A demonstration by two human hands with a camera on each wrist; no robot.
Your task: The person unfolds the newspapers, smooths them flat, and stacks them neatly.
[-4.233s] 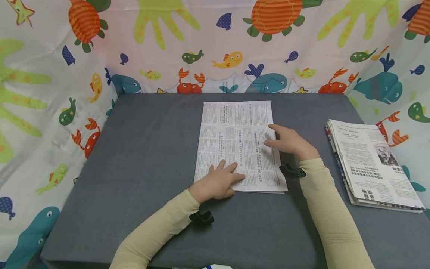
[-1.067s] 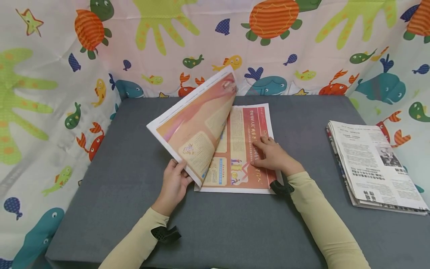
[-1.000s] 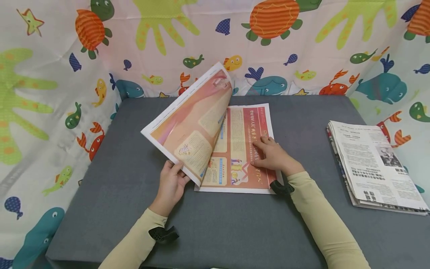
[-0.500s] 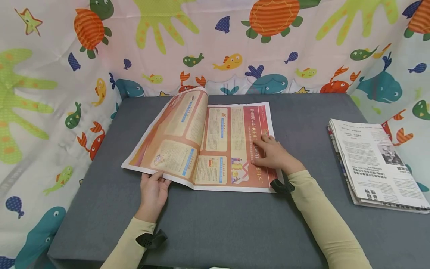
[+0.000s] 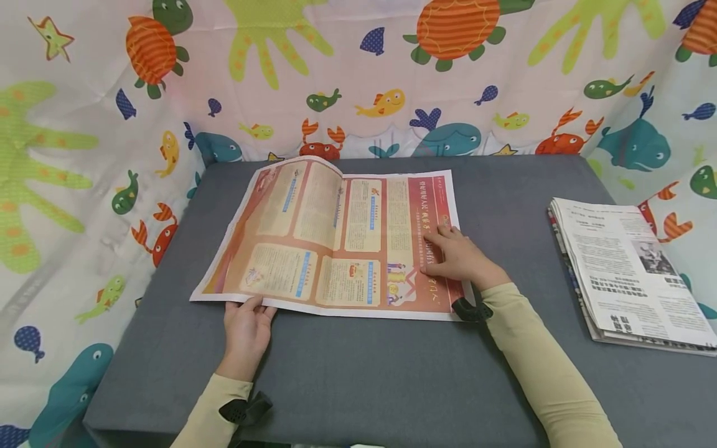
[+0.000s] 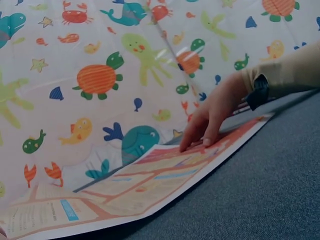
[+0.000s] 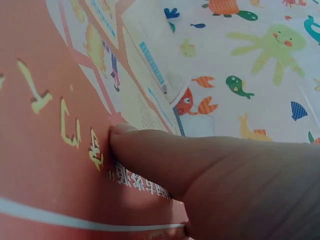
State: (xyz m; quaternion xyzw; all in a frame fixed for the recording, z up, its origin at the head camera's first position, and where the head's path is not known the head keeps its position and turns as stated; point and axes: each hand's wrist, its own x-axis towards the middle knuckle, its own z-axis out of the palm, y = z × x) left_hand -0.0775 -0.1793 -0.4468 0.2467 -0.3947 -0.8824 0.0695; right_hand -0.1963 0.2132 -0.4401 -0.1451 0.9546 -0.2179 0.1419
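An unfolded newspaper (image 5: 358, 249) with orange-red colour pages lies spread on the grey table, its left page still bowed up near the fold. My left hand (image 5: 246, 336) holds that page by its lower edge, palm turned upward; only a sliver of it shows in the left wrist view. On the red right-hand strip, my right hand (image 5: 465, 258) rests with its fingertips touching the paper. The right wrist view shows the thumb (image 7: 150, 155) lying on the red print, most other fingers hidden. From the left wrist view, the right hand (image 6: 215, 112) arches over the page.
A stack of folded newspapers (image 5: 633, 274) sits at the table's right side. Around the grey table (image 5: 381, 379) hangs a curtain (image 5: 347, 62) printed with sea animals. Each wrist wears a black camera strap.
The newspaper first lay folded with the black-and-white side up. My left hand has lifted its upper leaf and swung it leftward and down. My right hand has moved slightly and stays on the right page.
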